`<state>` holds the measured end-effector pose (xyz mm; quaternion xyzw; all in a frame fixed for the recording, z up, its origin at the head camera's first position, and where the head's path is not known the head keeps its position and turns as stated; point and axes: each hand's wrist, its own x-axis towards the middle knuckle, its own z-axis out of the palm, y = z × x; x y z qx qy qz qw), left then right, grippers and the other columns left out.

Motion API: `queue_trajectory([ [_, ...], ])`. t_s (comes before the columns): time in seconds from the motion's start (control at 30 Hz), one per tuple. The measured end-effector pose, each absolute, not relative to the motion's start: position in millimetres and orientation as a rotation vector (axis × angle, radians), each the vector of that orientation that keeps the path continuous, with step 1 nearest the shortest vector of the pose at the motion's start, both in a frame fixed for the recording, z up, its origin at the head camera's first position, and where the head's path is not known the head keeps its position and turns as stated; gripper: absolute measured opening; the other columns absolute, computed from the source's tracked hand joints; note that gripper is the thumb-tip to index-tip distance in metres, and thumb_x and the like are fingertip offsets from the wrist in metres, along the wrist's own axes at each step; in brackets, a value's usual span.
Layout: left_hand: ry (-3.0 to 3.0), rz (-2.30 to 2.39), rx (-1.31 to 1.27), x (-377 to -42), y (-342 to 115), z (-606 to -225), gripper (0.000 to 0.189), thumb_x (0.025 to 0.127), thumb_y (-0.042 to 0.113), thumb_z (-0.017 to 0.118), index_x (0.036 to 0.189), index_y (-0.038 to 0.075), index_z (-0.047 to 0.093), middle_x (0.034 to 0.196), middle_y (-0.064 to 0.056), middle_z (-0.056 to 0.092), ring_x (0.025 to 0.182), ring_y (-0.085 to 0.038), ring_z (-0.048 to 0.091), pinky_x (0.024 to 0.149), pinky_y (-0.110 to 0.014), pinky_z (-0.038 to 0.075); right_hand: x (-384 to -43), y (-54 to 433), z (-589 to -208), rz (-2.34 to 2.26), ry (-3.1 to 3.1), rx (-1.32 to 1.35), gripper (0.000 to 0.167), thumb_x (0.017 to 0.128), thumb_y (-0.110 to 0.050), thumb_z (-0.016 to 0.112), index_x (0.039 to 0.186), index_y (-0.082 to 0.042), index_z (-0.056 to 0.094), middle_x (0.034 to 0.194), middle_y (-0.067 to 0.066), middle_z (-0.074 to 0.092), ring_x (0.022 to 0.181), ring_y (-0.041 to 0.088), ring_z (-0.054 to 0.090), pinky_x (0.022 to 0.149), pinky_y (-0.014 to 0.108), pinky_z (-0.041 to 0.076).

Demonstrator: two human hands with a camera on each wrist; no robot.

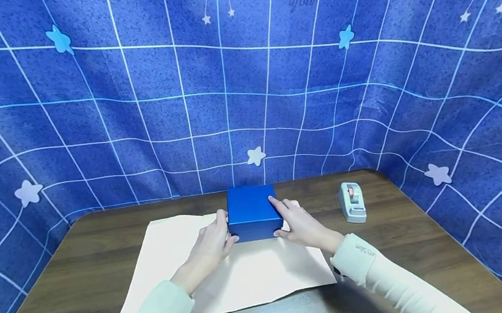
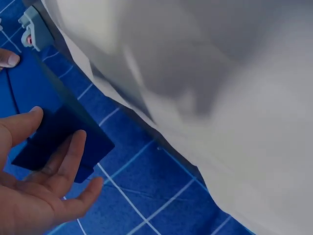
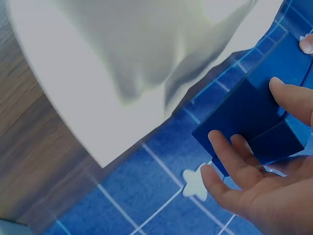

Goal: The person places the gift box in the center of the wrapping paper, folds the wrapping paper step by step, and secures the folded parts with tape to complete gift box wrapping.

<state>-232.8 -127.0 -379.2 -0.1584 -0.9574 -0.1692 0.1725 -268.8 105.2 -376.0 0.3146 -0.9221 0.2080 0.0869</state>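
Note:
A blue box (image 1: 252,205) is held between both hands above a large white sheet of paper (image 1: 264,282). My left hand (image 1: 210,241) grips its left end, thumb at the front and fingers along the side. On the opposite end, my right hand (image 1: 303,224) holds it with the thumb low on the front and a finger over the top edge. Both wrist views show the box's end panels, the left one (image 2: 61,120) and the right one (image 3: 227,120), with fingertips against them. The paper's near edge is wavy and uneven.
A pale tape dispenser (image 1: 352,203) stands on the brown wooden table (image 1: 88,265), right of the paper. Behind the table hangs a blue curtain (image 1: 209,110) with white grid lines and stars. A small dark object lies partly hidden beneath the right sleeve (image 1: 356,260).

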Motion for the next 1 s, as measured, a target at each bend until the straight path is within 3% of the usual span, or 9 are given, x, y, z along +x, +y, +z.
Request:
queue_trajectory([
  [0.07,-2.696,-0.461,-0.456,-229.1,-134.2,-380.6,0.049,0.081,0.021,0.069,0.115,0.001,0.041,0.091,-0.010,0.066,0.076,-0.020,0.064,0.070,-0.037,0.051,-267.6,99.7,-377.5,0.605,-2.741,0.963,0.079,0.079,-0.021,0.071,0.143,-0.003,0.027,0.125,0.019,0.048,0.112,0.030,0.053,0.091,0.044,0.044],
  [0.23,-2.686,-0.417,-0.474,-220.3,-149.5,-383.9,0.045,0.080,0.022,0.070,0.110,0.002,0.043,0.076,-0.002,0.061,0.066,-0.014,0.060,0.065,-0.036,0.049,-265.3,87.3,-381.9,0.522,-2.706,1.032,0.078,0.080,-0.025,0.070,0.142,-0.002,0.029,0.119,0.018,0.053,0.106,0.027,0.057,0.084,0.045,0.045],
  [0.43,-2.686,-0.350,-0.468,-211.8,-163.5,-389.4,0.045,0.080,0.024,0.070,0.107,0.002,0.043,0.091,-0.011,0.067,0.079,-0.021,0.067,0.070,-0.043,0.050,-260.7,75.3,-386.2,0.456,-2.675,1.082,0.077,0.080,-0.030,0.069,0.141,-0.001,0.030,0.118,0.015,0.054,0.103,0.024,0.058,0.082,0.043,0.046],
  [0.67,-2.632,-0.308,-0.490,-205.1,-175.0,-396.9,0.043,0.075,0.022,0.074,0.099,0.002,0.044,0.078,-0.007,0.065,0.069,-0.019,0.065,0.065,-0.043,0.049,-255.6,64.4,-394.7,0.346,-2.663,1.082,0.078,0.079,-0.036,0.069,0.140,-0.002,0.033,0.115,0.010,0.056,0.102,0.019,0.058,0.079,0.040,0.045],
  [0.87,-2.658,-0.319,-0.485,-201.9,-181.8,-403.8,0.043,0.075,0.022,0.074,0.100,0.002,0.044,0.088,-0.013,0.068,0.079,-0.025,0.068,0.067,-0.046,0.049,-250.9,59.0,-400.1,0.301,-2.688,1.084,0.077,0.080,-0.038,0.068,0.140,-0.003,0.033,0.115,0.009,0.058,0.104,0.018,0.057,0.082,0.040,0.045],
  [1.0,-2.654,-0.324,-0.497,-201.1,-185.0,-408.0,0.043,0.074,0.022,0.075,0.098,0.003,0.044,0.084,-0.010,0.068,0.076,-0.022,0.067,0.068,-0.045,0.049,-249.1,57.9,-403.8,0.268,-2.704,1.090,0.076,0.081,-0.038,0.067,0.139,-0.004,0.033,0.116,0.008,0.059,0.104,0.017,0.057,0.083,0.039,0.045],
])
